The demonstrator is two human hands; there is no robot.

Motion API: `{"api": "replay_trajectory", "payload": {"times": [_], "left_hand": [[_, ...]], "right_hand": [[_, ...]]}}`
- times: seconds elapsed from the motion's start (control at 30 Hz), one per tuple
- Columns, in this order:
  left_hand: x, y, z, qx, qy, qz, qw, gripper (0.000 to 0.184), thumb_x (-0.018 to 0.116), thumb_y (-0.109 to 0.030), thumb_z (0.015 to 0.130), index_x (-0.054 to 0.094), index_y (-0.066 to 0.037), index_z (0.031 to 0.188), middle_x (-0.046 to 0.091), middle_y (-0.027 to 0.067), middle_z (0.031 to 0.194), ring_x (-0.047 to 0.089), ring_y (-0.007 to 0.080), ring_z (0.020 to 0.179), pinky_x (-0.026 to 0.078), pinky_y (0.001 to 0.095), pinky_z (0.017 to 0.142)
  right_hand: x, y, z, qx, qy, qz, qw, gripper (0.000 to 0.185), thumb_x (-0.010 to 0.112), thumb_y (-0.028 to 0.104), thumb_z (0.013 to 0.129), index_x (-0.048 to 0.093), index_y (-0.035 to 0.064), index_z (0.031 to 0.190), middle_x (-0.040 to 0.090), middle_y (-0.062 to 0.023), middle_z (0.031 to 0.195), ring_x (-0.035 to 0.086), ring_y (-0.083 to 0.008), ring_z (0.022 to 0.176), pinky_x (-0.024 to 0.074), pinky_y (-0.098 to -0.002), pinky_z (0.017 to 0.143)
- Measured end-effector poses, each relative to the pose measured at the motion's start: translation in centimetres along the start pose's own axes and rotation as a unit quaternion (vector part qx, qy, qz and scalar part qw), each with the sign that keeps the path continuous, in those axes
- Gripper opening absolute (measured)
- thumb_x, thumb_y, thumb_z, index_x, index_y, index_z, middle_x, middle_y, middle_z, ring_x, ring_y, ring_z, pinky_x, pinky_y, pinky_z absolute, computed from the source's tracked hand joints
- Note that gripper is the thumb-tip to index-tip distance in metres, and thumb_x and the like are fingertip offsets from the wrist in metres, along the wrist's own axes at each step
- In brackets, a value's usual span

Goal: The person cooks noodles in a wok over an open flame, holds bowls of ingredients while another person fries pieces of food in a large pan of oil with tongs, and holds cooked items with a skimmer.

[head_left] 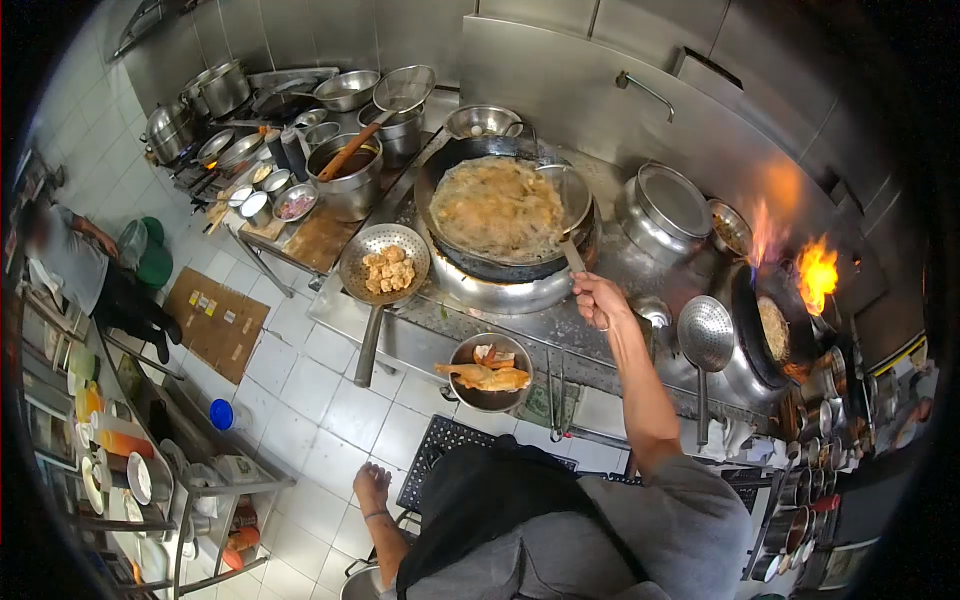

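Note:
My right hand is closed around the handle of a round skimmer. The skimmer's head rests at the right side of a large black wok, which is full of bubbling oil with golden pieces frying. Down by my side, my left hand hangs over the floor, fingers loosely apart with nothing visible in them. Left of the wok, a perforated ladle holds browned fried pieces. In front of the wok, a metal bowl contains fried golden pieces.
Flames rise by a second wok at right, near another perforated ladle. Tongs lie at the counter edge. A pot of dark sauce stands left. Another person is at far left, by a shelf.

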State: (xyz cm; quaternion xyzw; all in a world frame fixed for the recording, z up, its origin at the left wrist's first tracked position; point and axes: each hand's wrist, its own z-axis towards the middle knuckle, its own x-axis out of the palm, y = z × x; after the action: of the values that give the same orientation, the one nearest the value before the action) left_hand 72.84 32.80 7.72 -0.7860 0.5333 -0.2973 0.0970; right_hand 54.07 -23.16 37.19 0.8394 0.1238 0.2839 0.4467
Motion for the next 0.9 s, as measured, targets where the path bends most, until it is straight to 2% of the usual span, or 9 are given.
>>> {"api": "replay_trajectory", "payload": {"times": [0.1,0.17,0.27,0.33,0.43,0.67,0.7,0.8,0.9], "left_hand": [[1.7,-1.2,-1.9,0.024,-0.004,0.007,1.0,0.009,0.052,-0.013,0.093,0.055,-0.005,0.093,0.054,0.0047,0.08,0.051,0.0199,0.071,0.045,0.0415,0.071],[2.6,-1.9,-2.4,0.035,-0.013,0.014,0.999,0.009,0.052,-0.013,0.094,0.055,-0.005,0.09,0.054,0.0034,0.079,0.051,0.0184,0.071,0.045,0.0395,0.071],[2.2,-2.8,-1.2,0.033,0.058,0.019,0.998,0.009,0.052,-0.012,0.093,0.055,-0.006,0.088,0.054,0.0029,0.077,0.051,0.0179,0.07,0.045,0.0383,0.071],[2.8,-3.2,-1.1,0.03,0.036,0.031,0.998,0.008,0.052,-0.012,0.093,0.054,-0.006,0.088,0.054,0.0027,0.075,0.052,0.0177,0.069,0.046,0.038,0.07],[2.9,-3.3,-0.5,0.028,0.027,0.032,0.999,0.007,0.052,-0.011,0.093,0.054,-0.007,0.087,0.054,0.0026,0.075,0.052,0.0184,0.07,0.046,0.0382,0.068],[1.4,-1.3,-0.5,-0.016,0.002,0.05,0.999,0.006,0.053,-0.012,0.092,0.054,-0.006,0.092,0.054,0.0052,0.079,0.053,0.0217,0.071,0.046,0.0412,0.066],[2.1,-1.1,-1.0,-0.02,-0.023,0.033,0.999,0.015,0.051,-0.008,0.089,0.046,-0.007,0.076,0.045,0.0045,0.064,0.045,0.0205,0.058,0.039,0.0387,0.063],[-1.1,0.0,2.2,-0.05,0.043,0.016,0.998,0.007,0.053,-0.012,0.091,0.053,-0.004,0.092,0.054,0.0071,0.08,0.052,0.023,0.071,0.046,0.0437,0.068],[-0.7,0.1,2.2,-0.046,0.037,0.009,0.998,0.006,0.053,-0.01,0.091,0.052,-0.004,0.091,0.053,0.0072,0.08,0.052,0.0232,0.07,0.045,0.0444,0.069]], "right_hand": [[-0.2,-1.0,1.3,0.067,0.087,0.012,0.994,0.023,0.052,0.008,0.095,0.051,0.0079,0.119,0.05,0.0029,0.072,0.039,-0.005,0.041,0.0292,-0.026,0.032],[1.1,-1.7,1.5,0.063,0.089,0.049,0.993,0.024,0.05,0.008,0.097,0.05,0.0055,0.121,0.05,0.0027,0.073,0.038,-0.004,0.041,0.0294,-0.024,0.032],[2.6,-2.5,0.9,0.058,0.113,0.093,0.988,0.026,0.048,0.009,0.099,0.048,0.0015,0.124,0.051,0.0011,0.076,0.036,-0.0025,0.041,0.0287,-0.0206,0.031],[2.8,-2.5,-0.1,0.047,0.132,0.093,0.986,0.026,0.049,0.009,0.099,0.048,0.0011,0.124,0.051,0.0005,0.077,0.036,-0.0025,0.041,0.0281,-0.0206,0.031],[3.1,-2.4,-3.3,0.006,0.13,0.044,0.991,0.026,0.052,0.008,0.097,0.05,0.0007,0.122,0.051,0.0004,0.077,0.035,-0.0024,0.041,0.0277,-0.0206,0.031],[3.5,-0.8,-6.9,-0.026,0.077,0.052,0.995,0.023,0.055,0.007,0.095,0.055,0.0005,0.116,0.053,-0.0003,0.073,0.037,-0.0022,0.042,0.0282,-0.0211,0.03],[2.5,-0.7,-6.9,-0.031,0.076,0.045,0.996,0.021,0.056,0.007,0.095,0.055,0.0005,0.115,0.053,-0.0004,0.073,0.038,-0.0021,0.042,0.0285,-0.0212,0.03],[2.2,-0.4,-7.0,-0.054,0.045,0.011,0.997,0.018,0.056,0.004,0.092,0.057,0.0,0.109,0.053,-0.0011,0.071,0.038,-0.004,0.04,0.0292,-0.023,0.029],[2.8,-0.3,-7.0,-0.086,-0.003,-0.075,0.993,0.021,0.055,0.003,0.09,0.057,-0.0018,0.11,0.053,-0.002,0.069,0.039,-0.006,0.039,0.0287,-0.0251,0.028]]}}
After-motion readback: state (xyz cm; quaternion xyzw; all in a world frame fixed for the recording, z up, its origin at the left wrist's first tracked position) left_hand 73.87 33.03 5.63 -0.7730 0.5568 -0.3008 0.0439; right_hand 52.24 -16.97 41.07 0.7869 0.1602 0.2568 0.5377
